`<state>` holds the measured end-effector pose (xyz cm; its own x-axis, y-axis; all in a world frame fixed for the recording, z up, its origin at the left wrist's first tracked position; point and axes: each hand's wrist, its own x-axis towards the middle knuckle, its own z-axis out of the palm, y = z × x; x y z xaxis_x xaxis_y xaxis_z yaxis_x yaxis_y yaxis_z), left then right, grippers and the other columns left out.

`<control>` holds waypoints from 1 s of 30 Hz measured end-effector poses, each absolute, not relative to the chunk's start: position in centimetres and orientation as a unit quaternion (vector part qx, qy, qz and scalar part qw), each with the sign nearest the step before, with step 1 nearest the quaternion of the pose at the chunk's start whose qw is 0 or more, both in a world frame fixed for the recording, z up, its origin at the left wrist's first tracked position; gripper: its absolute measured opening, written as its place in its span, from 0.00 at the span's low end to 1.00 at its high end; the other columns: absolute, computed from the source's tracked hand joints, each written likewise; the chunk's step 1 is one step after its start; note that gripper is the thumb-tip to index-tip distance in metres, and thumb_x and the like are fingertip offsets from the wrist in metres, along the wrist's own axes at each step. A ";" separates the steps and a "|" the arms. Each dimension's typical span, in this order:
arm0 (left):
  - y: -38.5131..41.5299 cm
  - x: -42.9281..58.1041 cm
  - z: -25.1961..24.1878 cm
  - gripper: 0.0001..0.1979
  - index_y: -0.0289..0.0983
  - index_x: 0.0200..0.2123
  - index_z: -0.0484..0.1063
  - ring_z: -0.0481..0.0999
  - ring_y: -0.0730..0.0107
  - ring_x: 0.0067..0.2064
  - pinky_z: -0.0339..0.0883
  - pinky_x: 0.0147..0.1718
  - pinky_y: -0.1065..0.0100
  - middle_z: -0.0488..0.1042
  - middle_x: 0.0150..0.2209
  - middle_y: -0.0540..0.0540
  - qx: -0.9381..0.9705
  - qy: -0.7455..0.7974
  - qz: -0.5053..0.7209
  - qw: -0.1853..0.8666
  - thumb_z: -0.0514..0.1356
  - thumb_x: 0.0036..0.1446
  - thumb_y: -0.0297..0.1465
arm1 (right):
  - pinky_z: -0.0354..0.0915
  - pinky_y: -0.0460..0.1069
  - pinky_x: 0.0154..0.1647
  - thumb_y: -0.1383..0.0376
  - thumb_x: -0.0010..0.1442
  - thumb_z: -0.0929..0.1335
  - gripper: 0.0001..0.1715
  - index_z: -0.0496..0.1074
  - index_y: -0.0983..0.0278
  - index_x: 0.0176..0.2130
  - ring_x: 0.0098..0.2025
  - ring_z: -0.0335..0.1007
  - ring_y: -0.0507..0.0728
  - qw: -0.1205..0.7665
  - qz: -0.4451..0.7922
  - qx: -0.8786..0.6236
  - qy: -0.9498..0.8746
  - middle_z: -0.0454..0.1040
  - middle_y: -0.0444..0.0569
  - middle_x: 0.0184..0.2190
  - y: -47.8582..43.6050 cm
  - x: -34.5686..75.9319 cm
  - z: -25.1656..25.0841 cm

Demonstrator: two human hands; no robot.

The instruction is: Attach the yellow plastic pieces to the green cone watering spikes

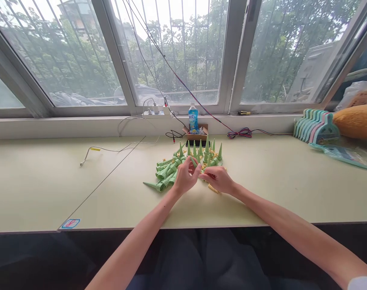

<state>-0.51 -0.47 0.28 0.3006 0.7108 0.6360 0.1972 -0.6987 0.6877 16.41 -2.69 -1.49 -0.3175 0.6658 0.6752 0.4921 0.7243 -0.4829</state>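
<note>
My left hand (187, 175) is closed around a green plastic cone (193, 162), its narrow tip pointing up and away. Close beside it, my right hand (218, 178) is pinched near the cone's lower end; whatever its fingertips hold is too small to make out. To the left lies a heap of hollow green cones (163, 173) on their sides. Behind both hands, several green cones (207, 147) stand upright with small yellow pieces among them. A few more yellow pieces (213, 188) lie on the table below my right hand, which partly hides them.
The pale table (117, 201) runs along the window sill. At the back are a small cardboard box (197, 137), a blue-labelled bottle (193, 118) and coiled cables (240, 133). Pastel plastic boards (318, 127) stand at the right; a white cable (85, 157) lies left.
</note>
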 end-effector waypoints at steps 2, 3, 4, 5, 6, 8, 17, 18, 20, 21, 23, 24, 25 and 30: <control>-0.5 -0.6 0.3 0.07 0.38 0.33 0.62 0.70 0.77 0.23 0.67 0.22 0.76 0.70 0.26 0.53 0.767 0.298 0.518 0.233 0.57 0.61 0.34 | 0.47 0.46 0.22 0.52 0.67 0.61 0.30 0.52 0.62 0.20 0.21 0.43 0.49 0.460 0.098 -0.356 -0.807 0.50 0.39 0.17 -2.7 16.4 -1.6; -0.5 -0.6 0.3 0.07 0.38 0.33 0.62 0.68 0.78 0.22 0.66 0.21 0.76 0.70 0.25 0.53 0.768 0.298 0.521 0.225 0.57 0.61 0.33 | 0.47 0.46 0.23 0.52 0.68 0.61 0.29 0.52 0.62 0.20 0.21 0.43 0.49 0.460 0.099 -0.356 -0.808 0.50 0.39 0.17 -2.6 16.4 -1.6; -0.5 -0.6 0.3 0.07 0.38 0.33 0.62 0.67 0.79 0.21 0.66 0.21 0.76 0.70 0.25 0.53 0.769 0.298 0.522 0.218 0.57 0.61 0.33 | 0.47 0.46 0.23 0.53 0.68 0.61 0.29 0.52 0.62 0.20 0.21 0.43 0.49 0.460 0.099 -0.355 -0.808 0.50 0.39 0.17 -2.6 16.4 -1.6; -0.5 -0.6 0.2 0.06 0.38 0.33 0.62 0.66 0.80 0.21 0.65 0.21 0.76 0.69 0.25 0.53 0.771 0.297 0.521 0.213 0.57 0.61 0.33 | 0.47 0.46 0.23 0.54 0.68 0.61 0.28 0.51 0.62 0.20 0.21 0.43 0.49 0.460 0.098 -0.354 -0.808 0.50 0.39 0.17 -2.6 16.4 -1.6; -0.5 -0.6 0.2 0.06 0.38 0.33 0.63 0.65 0.80 0.20 0.64 0.20 0.77 0.69 0.25 0.53 0.773 0.297 0.520 0.211 0.57 0.61 0.33 | 0.47 0.46 0.23 0.54 0.68 0.60 0.28 0.51 0.62 0.21 0.21 0.43 0.49 0.461 0.097 -0.354 -0.808 0.50 0.39 0.17 -2.6 16.4 -1.6; -0.4 -0.6 0.1 0.05 0.38 0.34 0.63 0.65 0.81 0.20 0.63 0.19 0.77 0.69 0.26 0.53 0.775 0.295 0.517 0.211 0.57 0.61 0.32 | 0.47 0.46 0.23 0.55 0.68 0.60 0.27 0.51 0.62 0.21 0.21 0.44 0.49 0.460 0.096 -0.354 -0.808 0.51 0.39 0.17 -2.5 16.4 -1.5; -0.5 -0.6 0.2 0.03 0.38 0.37 0.65 0.64 0.83 0.20 0.60 0.19 0.78 0.69 0.27 0.53 0.777 0.277 0.527 0.204 0.56 0.61 0.31 | 0.49 0.46 0.23 0.57 0.69 0.59 0.24 0.57 0.63 0.22 0.21 0.48 0.49 0.463 0.111 -0.374 -0.796 0.57 0.40 0.17 -2.5 16.5 -1.3; -0.6 -0.6 0.2 0.03 0.38 0.36 0.65 0.62 0.83 0.19 0.59 0.18 0.78 0.68 0.26 0.54 0.780 0.277 0.526 0.196 0.56 0.61 0.31 | 0.50 0.45 0.24 0.58 0.69 0.58 0.24 0.59 0.63 0.23 0.21 0.48 0.49 0.463 0.113 -0.374 -0.795 0.57 0.40 0.18 -2.4 16.5 -1.3; -0.6 -0.6 0.2 0.03 0.38 0.36 0.66 0.61 0.84 0.18 0.56 0.18 0.78 0.67 0.26 0.54 0.786 0.281 0.522 0.175 0.56 0.61 0.31 | 0.50 0.45 0.24 0.59 0.69 0.58 0.22 0.61 0.63 0.24 0.21 0.49 0.49 0.463 0.117 -0.377 -0.794 0.58 0.40 0.18 -2.4 16.6 -1.4; -0.7 -0.7 0.2 0.03 0.38 0.35 0.66 0.61 0.84 0.18 0.56 0.18 0.78 0.67 0.25 0.54 0.789 0.283 0.520 0.166 0.56 0.61 0.31 | 0.50 0.45 0.24 0.60 0.69 0.58 0.21 0.61 0.63 0.25 0.21 0.49 0.49 0.462 0.120 -0.379 -0.793 0.58 0.40 0.18 -2.4 16.6 -1.4; -0.7 -0.7 0.1 0.03 0.38 0.36 0.67 0.61 0.83 0.18 0.56 0.18 0.77 0.67 0.25 0.54 0.793 0.286 0.516 0.153 0.56 0.61 0.31 | 0.50 0.45 0.24 0.61 0.68 0.58 0.21 0.61 0.64 0.25 0.21 0.49 0.49 0.461 0.126 -0.383 -0.790 0.59 0.40 0.18 -2.4 16.7 -1.5; -0.7 -0.7 0.0 0.03 0.38 0.36 0.67 0.61 0.83 0.18 0.56 0.18 0.77 0.67 0.25 0.54 0.794 0.286 0.515 0.151 0.56 0.61 0.31 | 0.50 0.45 0.24 0.61 0.68 0.58 0.21 0.61 0.64 0.25 0.21 0.49 0.49 0.460 0.129 -0.385 -0.790 0.59 0.40 0.18 -2.4 16.7 -1.6; -0.7 -0.7 0.0 0.03 0.38 0.36 0.67 0.60 0.83 0.18 0.55 0.18 0.77 0.67 0.25 0.54 0.794 0.286 0.514 0.150 0.56 0.61 0.31 | 0.50 0.45 0.25 0.61 0.68 0.58 0.20 0.61 0.64 0.25 0.21 0.49 0.49 0.459 0.132 -0.385 -0.789 0.59 0.40 0.18 -2.4 16.7 -1.6; -0.7 -0.7 -0.2 0.03 0.38 0.35 0.67 0.58 0.83 0.17 0.54 0.18 0.76 0.66 0.24 0.55 0.797 0.281 0.516 0.139 0.56 0.61 0.30 | 0.50 0.45 0.24 0.62 0.68 0.58 0.20 0.60 0.64 0.24 0.21 0.49 0.48 0.454 0.143 -0.396 -0.785 0.59 0.40 0.18 -2.5 16.6 -1.5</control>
